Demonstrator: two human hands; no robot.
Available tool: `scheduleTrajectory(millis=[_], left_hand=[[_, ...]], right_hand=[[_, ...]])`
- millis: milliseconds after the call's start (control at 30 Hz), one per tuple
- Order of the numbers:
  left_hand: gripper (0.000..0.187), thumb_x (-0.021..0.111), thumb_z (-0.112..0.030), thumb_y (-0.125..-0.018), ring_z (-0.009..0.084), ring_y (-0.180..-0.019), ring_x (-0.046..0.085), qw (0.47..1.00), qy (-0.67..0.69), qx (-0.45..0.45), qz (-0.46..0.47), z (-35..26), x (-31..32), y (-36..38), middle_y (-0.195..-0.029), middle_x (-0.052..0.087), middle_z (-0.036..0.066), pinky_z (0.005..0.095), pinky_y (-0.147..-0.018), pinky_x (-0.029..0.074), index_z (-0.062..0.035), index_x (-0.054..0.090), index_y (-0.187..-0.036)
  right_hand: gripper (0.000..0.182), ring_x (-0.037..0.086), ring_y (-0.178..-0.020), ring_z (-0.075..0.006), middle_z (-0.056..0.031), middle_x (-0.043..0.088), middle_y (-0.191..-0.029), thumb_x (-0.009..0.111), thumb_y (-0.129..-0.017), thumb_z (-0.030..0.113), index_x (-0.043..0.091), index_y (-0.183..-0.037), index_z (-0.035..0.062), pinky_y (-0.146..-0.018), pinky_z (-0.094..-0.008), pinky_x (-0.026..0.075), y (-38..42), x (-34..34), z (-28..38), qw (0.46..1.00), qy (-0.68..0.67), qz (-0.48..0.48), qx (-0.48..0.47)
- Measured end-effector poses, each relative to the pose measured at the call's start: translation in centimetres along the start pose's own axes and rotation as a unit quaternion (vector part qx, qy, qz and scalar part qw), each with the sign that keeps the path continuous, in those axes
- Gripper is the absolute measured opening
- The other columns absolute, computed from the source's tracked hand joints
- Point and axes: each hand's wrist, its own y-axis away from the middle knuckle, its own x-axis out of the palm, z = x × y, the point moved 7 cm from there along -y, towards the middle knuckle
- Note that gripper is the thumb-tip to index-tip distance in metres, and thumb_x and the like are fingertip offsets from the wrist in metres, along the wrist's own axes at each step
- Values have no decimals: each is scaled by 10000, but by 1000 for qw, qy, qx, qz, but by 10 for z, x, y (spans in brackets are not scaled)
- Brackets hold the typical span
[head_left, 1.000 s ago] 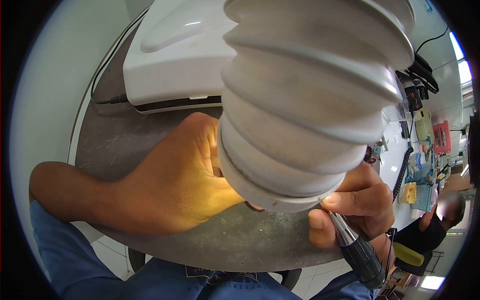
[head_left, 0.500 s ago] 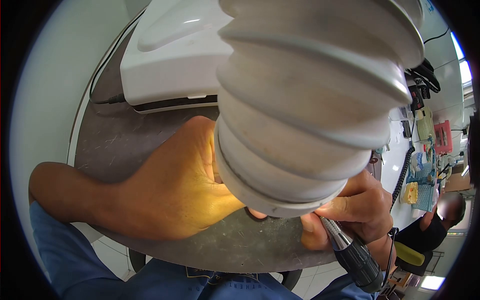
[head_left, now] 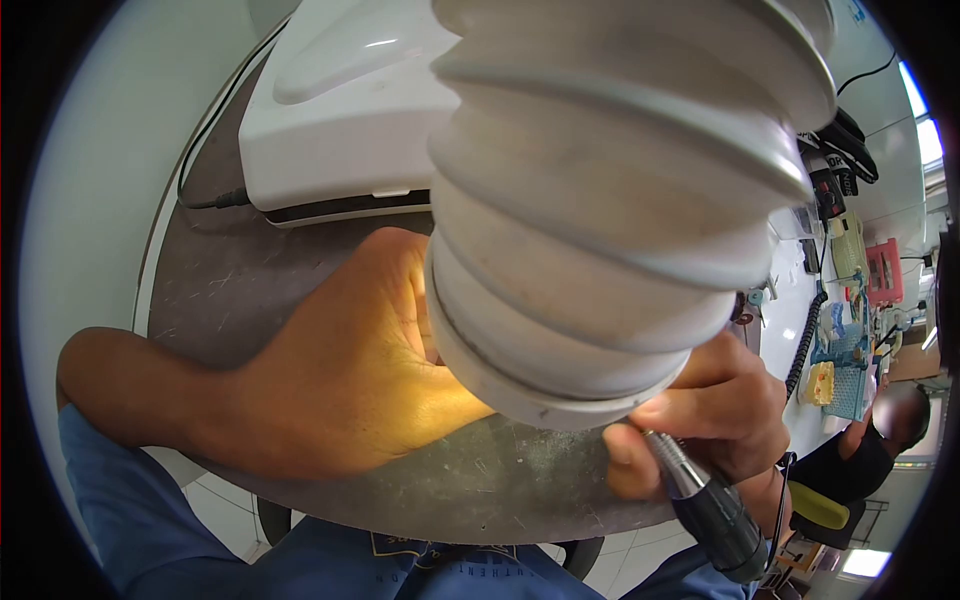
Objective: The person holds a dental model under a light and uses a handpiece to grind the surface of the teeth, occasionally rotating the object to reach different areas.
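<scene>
My right hand (head_left: 725,410) grips a rotary handpiece (head_left: 715,520), dark-bodied with a ridged metal collar, near its front end. The handpiece's tip is hidden behind the mouth of a wide, ribbed, off-white hose (head_left: 600,230) hanging in front of me. My left hand (head_left: 370,370) reaches in from the left, back of the hand up, lit yellow. Its fingers look curled in, and the thumb runs behind the hose's rim. Whatever those fingers hold, if anything, is out of sight.
A white machine (head_left: 340,130) with a black cord stands at the back left of the grey table (head_left: 470,490). Pale dust lies under the hose. On the right, a white bench (head_left: 790,310) carries a coiled cable (head_left: 805,345), a yellowish dental model (head_left: 820,383) and blue baskets (head_left: 850,390). Another person (head_left: 860,460) sits beyond.
A fingertip that showed under the hose's rim by the left thumb is now hidden. My right hand and the handpiece have shifted very slightly; the hose appears a little farther left.
</scene>
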Motion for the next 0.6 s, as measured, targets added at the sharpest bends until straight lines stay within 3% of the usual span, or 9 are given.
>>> scheduleTrajectory(millis=[67, 167, 200, 300, 400, 500, 600], left_hand=[[240, 720, -54, -781, 106, -839, 646, 998, 5, -66, 22, 3, -2, 1, -907, 702, 87, 283, -745, 505, 27, 612, -979], [282, 710, -31, -791, 112, -919, 634, 992, 114, -40, -21, 6, 4, 1, -990, 688, 69, 284, -791, 502, 18, 590, -1041], [282, 710, -31, -791, 112, -919, 634, 992, 115, -41, -21, 7, 4, 2, -990, 688, 69, 284, -791, 502, 18, 590, -1041], [278, 695, -6, -799, 118, -973, 624, 995, 82, -50, 2, 2, 4, 2, -1028, 677, 69, 287, -831, 501, 9, 589, -1056], [287, 693, 6, -798, 110, -970, 622, 993, 113, -40, 3, 5, 5, 1, -1019, 680, 72, 271, -852, 495, 12, 592, -1066], [310, 695, 23, -790, 104, -978, 616, 1000, 16, -4, -17, 3, 1, 0, -1017, 679, 65, 264, -864, 495, 20, 590, -1082], [336, 702, 32, -780, 107, -978, 614, 991, 122, -7, -51, 6, 0, -2, -1034, 672, 63, 266, -875, 493, 30, 580, -1093]], right_hand=[[254, 615, -825, -224, -116, 594, -845, 722, -821, 102, 521, -970, 59, -854, -413, 464, 4, -7, -7, 995, -34, -90, 21], [217, 595, -818, -212, -105, 578, -839, 676, -854, 112, 510, -979, 49, -888, -404, 433, 4, -13, -14, 995, -62, -78, 17], [345, 695, -884, -345, -134, 633, -839, 769, -703, -52, 569, -972, 33, -659, -344, 589, -1, -17, -13, 991, -88, -100, -13], [336, 701, -851, -335, -129, 631, -812, 776, -694, -48, 577, -953, 31, -663, -339, 590, 0, -10, -5, 991, -91, -96, -34], [299, 710, -785, -315, -111, 640, -769, 789, -689, -13, 606, -921, 32, -588, -304, 579, -4, -7, 1, 995, -61, -61, -44], [280, 714, -758, -302, -97, 649, -748, 791, -698, 16, 621, -919, 33, -516, -281, 560, -5, -5, 3, 994, -24, -78, -79], [280, 714, -763, -303, -100, 644, -753, 791, -695, 3, 615, -911, 30, -534, -283, 565, -7, -3, 2, 996, -25, -41, -70]])
